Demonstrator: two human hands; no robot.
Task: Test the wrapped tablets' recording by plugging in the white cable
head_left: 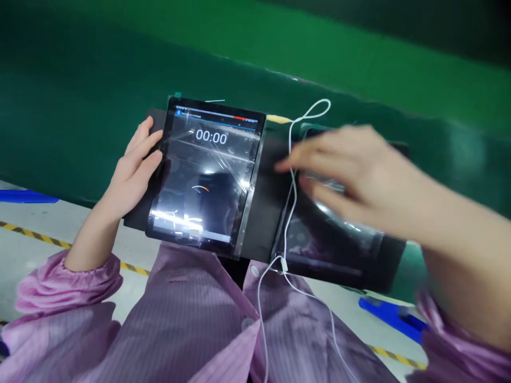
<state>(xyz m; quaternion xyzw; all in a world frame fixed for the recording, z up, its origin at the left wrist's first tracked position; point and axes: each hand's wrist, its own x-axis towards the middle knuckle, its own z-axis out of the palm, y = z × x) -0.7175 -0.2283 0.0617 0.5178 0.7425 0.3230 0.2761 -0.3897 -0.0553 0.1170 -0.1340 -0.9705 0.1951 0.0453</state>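
Note:
A tablet [205,170] lies on a black pad, its lit dark screen reading 00:00 under a glossy, creased film. My left hand [136,165] rests at its left edge, fingers stretched out and the fingertips touching the edge. Over a second tablet [323,250] with a dark, reflective screen hovers my right hand [347,170], smeared by motion. Its fingers look apart, with nothing visible between them. A white earphone cable [293,207] runs down beside the right fingertips; whether they touch it I cannot tell.
Both tablets lie on black pads [263,202] along the near edge of a green work surface [99,96]. A small yellow item [278,119] sits between them at the back. The earphone cable forks and hangs over my pink striped smock [191,314]. Yellow-black tape [35,235] marks the floor.

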